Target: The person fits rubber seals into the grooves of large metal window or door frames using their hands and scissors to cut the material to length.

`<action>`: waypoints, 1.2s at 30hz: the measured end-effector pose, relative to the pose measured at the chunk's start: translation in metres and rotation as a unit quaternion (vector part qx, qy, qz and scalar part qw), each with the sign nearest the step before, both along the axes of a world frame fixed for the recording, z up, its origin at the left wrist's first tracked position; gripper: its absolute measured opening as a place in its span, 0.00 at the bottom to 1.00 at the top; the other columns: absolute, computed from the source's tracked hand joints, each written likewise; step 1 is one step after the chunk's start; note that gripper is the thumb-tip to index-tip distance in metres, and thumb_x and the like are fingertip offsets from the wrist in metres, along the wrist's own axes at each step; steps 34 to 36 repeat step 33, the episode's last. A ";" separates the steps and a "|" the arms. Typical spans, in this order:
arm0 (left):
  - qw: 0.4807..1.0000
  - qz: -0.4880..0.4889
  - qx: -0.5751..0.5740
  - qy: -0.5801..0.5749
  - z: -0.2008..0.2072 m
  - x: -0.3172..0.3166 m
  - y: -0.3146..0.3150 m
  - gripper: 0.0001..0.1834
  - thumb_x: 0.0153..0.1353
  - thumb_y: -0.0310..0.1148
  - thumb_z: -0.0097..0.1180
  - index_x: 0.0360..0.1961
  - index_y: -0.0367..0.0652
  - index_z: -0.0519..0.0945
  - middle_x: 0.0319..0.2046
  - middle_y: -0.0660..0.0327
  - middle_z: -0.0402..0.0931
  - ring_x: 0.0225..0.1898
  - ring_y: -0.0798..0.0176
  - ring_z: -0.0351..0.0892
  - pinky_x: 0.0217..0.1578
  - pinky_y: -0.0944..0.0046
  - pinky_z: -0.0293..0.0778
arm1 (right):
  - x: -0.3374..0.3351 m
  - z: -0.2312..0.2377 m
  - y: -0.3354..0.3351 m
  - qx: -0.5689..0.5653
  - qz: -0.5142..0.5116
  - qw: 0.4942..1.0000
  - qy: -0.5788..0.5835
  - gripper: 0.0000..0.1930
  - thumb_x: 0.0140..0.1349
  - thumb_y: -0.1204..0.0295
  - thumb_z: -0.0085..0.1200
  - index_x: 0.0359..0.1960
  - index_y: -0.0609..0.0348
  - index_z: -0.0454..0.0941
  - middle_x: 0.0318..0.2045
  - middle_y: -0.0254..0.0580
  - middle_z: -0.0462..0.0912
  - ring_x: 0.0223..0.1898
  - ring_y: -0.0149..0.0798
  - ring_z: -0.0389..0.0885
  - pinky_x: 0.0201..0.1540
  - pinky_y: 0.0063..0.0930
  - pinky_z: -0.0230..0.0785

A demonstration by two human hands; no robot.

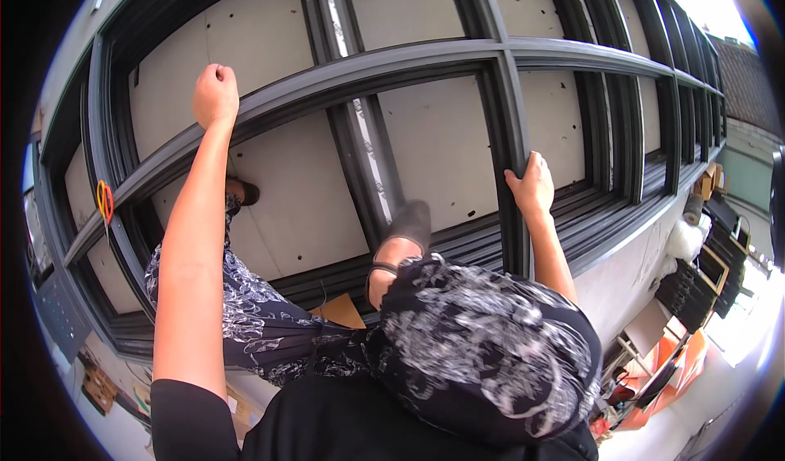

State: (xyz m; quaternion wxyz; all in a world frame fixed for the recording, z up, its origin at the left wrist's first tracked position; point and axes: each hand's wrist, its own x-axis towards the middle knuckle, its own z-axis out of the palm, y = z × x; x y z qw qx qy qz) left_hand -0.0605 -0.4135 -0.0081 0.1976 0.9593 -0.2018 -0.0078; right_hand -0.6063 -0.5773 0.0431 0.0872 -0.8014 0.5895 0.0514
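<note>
A large dark grey metal frame (376,59), divided by crossbars into rectangular openings, lies stacked on similar frames. My left hand (215,95) is closed in a fist above its long middle bar on the left; anything inside the fingers is hidden. My right hand (531,185) grips a dark crossbar (512,126) right of the middle, thumb toward its left side and fingers partly hidden. Scissors with orange and yellow handles (105,202) sit at the left end of the frame, away from both hands.
My shod feet, one of them in a dark shoe (411,222), stand within the frame openings over a pale floor (282,167). A brown cardboard piece (338,311) lies near my legs. At the right are stacked dark frame parts (695,297) and orange items (691,359).
</note>
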 end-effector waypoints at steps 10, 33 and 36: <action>0.925 -0.084 -0.265 0.260 -0.013 0.035 0.072 0.12 0.71 0.29 0.48 0.49 0.35 0.79 0.46 0.60 0.81 0.49 0.66 0.80 0.52 0.67 0.74 | -0.092 0.005 0.065 0.082 -0.030 0.995 0.055 0.25 0.46 0.61 0.71 0.39 0.62 0.72 0.39 0.54 0.78 0.44 0.55 0.80 0.47 0.44 0.75; 0.670 0.135 -0.488 0.543 -0.054 -0.180 0.575 0.31 0.67 0.41 0.58 0.69 0.46 0.67 0.59 0.58 0.75 0.58 0.57 0.75 0.62 0.59 0.69 | -0.149 0.025 0.133 0.127 -0.063 0.986 0.086 0.46 0.43 0.66 0.76 0.63 0.61 0.61 0.49 0.52 0.77 0.52 0.51 0.79 0.53 0.38 0.76; 0.670 0.135 -0.488 0.543 -0.054 -0.180 0.575 0.31 0.67 0.41 0.58 0.69 0.46 0.67 0.59 0.58 0.75 0.58 0.57 0.75 0.62 0.59 0.69 | -0.149 0.025 0.133 0.127 -0.063 0.986 0.086 0.46 0.43 0.66 0.76 0.63 0.61 0.61 0.49 0.52 0.77 0.52 0.51 0.79 0.53 0.38 0.76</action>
